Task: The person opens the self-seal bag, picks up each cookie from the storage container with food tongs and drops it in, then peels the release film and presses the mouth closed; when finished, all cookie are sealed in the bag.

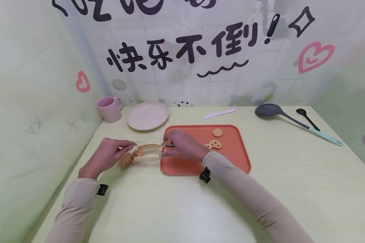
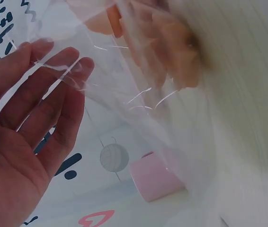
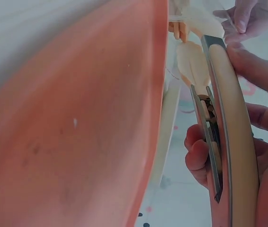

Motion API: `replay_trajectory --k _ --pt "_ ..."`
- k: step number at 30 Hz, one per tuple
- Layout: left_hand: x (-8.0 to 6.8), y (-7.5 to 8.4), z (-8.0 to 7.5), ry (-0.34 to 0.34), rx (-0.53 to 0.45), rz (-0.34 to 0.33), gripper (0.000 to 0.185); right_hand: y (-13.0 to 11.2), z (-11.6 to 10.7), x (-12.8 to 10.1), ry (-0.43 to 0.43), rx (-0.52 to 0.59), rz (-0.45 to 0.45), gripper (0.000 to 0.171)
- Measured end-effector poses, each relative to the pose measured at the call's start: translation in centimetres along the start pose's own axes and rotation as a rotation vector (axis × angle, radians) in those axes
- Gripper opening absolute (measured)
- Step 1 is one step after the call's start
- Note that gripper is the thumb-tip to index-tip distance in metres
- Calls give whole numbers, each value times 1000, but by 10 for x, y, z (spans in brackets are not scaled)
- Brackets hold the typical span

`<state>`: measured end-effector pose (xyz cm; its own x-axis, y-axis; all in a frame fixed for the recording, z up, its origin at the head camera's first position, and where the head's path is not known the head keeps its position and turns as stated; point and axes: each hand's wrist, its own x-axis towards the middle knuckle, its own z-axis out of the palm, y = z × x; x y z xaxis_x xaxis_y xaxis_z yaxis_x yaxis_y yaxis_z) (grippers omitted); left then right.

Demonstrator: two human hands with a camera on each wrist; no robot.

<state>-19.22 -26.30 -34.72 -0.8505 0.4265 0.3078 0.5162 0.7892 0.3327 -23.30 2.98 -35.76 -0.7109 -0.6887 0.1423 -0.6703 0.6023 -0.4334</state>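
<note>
My left hand [image 1: 109,155] [image 2: 34,109] pinches the edge of a clear plastic bag [image 1: 128,152] [image 2: 124,85] just left of the orange tray [image 1: 231,155] [image 3: 77,118]. Smiley-face biscuits [image 1: 125,160] [image 2: 172,47] lie inside the bag. My right hand [image 1: 184,146] [image 3: 262,75] grips beige tongs [image 1: 150,152] [image 3: 228,118] over the tray's left edge. The tongs point left into the bag's mouth and hold a biscuit [image 1: 137,154] there. Two more biscuits, a round one [image 1: 217,132] and a smiley one [image 1: 214,144], sit on the tray.
A pink mug [image 1: 109,108] [image 2: 155,175] and a pale pink plate [image 1: 147,115] stand at the back left. A pink plastic knife [image 1: 219,113] lies behind the tray. A slotted spoon [image 1: 273,111] and a black spoon [image 1: 305,116] lie at the back right.
</note>
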Motion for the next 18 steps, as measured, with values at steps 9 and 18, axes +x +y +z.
replay_trajectory --k 9,18 --pt "0 -6 6 -36 0 -12 19 14 -19 -26 -24 63 98 46" --pt "-1 -7 7 -46 -8 -29 19 51 -57 -86 75 -16 142 48"
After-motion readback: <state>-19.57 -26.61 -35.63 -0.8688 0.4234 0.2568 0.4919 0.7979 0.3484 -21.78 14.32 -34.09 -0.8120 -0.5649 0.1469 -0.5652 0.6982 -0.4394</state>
